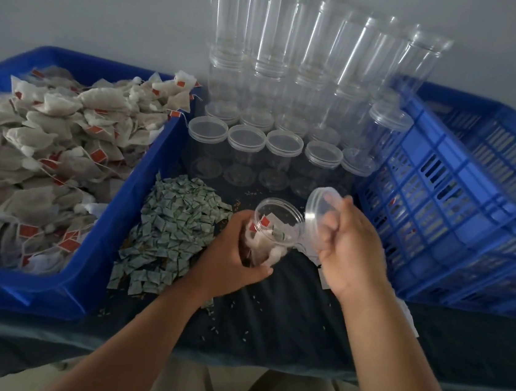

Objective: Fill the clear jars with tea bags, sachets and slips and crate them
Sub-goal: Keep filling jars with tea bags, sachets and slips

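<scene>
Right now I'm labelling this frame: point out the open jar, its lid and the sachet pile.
open jar (279, 225): head view, inside its mouth
lid (323, 201): head view, flat face
sachet pile (176, 227): head view, heap's middle

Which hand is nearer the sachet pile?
Left. The left hand, gripping the jar, sits beside the sachet pile; the right hand, holding the lid, is beyond the jar.

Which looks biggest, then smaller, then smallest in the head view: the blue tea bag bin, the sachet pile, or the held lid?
1. blue tea bag bin
2. sachet pile
3. lid, held by the right hand
</scene>
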The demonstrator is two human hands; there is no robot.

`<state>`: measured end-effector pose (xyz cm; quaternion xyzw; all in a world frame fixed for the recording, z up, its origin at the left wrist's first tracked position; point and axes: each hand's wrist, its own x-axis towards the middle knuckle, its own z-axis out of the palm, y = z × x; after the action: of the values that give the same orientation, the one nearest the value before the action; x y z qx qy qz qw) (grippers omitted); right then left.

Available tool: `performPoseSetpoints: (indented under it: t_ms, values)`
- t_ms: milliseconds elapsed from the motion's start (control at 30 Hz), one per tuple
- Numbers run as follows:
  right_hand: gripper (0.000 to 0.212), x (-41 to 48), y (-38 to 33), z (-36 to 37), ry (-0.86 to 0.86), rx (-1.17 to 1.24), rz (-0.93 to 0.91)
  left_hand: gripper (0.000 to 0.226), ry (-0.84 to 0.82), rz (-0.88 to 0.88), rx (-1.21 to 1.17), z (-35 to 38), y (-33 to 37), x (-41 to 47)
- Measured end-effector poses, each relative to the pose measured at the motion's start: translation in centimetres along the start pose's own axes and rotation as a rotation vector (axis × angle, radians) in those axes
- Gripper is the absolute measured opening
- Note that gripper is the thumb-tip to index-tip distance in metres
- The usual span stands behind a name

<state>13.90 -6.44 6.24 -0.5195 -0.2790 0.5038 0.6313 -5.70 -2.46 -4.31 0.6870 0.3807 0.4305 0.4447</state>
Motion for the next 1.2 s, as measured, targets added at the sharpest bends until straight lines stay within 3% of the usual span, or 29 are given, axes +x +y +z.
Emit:
performPoseSetpoints:
  t_ms: [133, 233, 267, 367, 433, 533, 633, 700, 833, 967, 1033, 1133, 1200]
  values:
    - [0.054, 0.3, -1.5, 2.5, -0.107, -0.638, -0.077, 0.086, 0.003, 0.043, 0.043, 0.3, 0.2, -0.1]
    - [0.093, 0.4, -1.7, 2.8, -0.174, -1.010, -0.162, 0.084, 0.000, 0.058, 0.052, 0.1, 0.3, 0.1]
    - [0.094, 0.4, -1.5, 2.9, -0.190, -1.076, -0.193, 0.084, 0.002, 0.058, 0.056, 0.1, 0.3, 0.1]
    - [0.067, 0.8, -0.7, 3.2, -0.224, -1.251, -0.364, 0.088, -0.002, 0.056, 0.041, 0.3, 0.3, -0.1]
    - [0.064, 1.2, -0.6, 3.5, -0.287, -1.334, -0.393, 0.090, -0.014, 0.061, 0.031, 0.3, 0.2, -0.1]
    - [0.077, 1.7, -1.4, 3.7, -0.350, -1.428, -0.385, 0.086, -0.010, 0.069, 0.047, 0.2, 0.2, 0.0]
    - [0.108, 2.1, -2.7, 3.2, -0.548, -1.471, -0.143, 0.082, -0.015, 0.072, 0.066, 0.2, 0.0, 0.1]
    - [0.116, 2.0, -3.6, 2.8, -0.670, -1.553, -0.071, 0.083, -0.016, 0.073, 0.078, 0.1, -0.1, 0.2]
    - [0.092, 1.6, -4.2, 2.9, -0.639, -1.777, -0.264, 0.081, -0.023, 0.099, 0.108, 0.1, -0.2, 0.3]
    - [0.121, 0.9, -3.0, 3.9, -0.462, -2.054, -0.485, 0.077, -0.036, 0.124, 0.144, 0.1, -0.3, 0.3]
    - [0.134, 0.7, -3.6, 3.7, -0.491, -2.086, -0.386, 0.083, -0.054, 0.107, 0.165, 0.1, -0.5, 0.2]
    - [0.147, 1.2, -6.6, 2.4, -0.749, -1.959, -0.103, 0.095, -0.067, 0.063, 0.197, 0.1, -0.3, 0.1]
    - [0.132, 1.1, -7.8, 1.8, -0.846, -1.881, -0.228, 0.098, -0.074, 0.051, 0.204, 0.1, -0.2, 0.0]
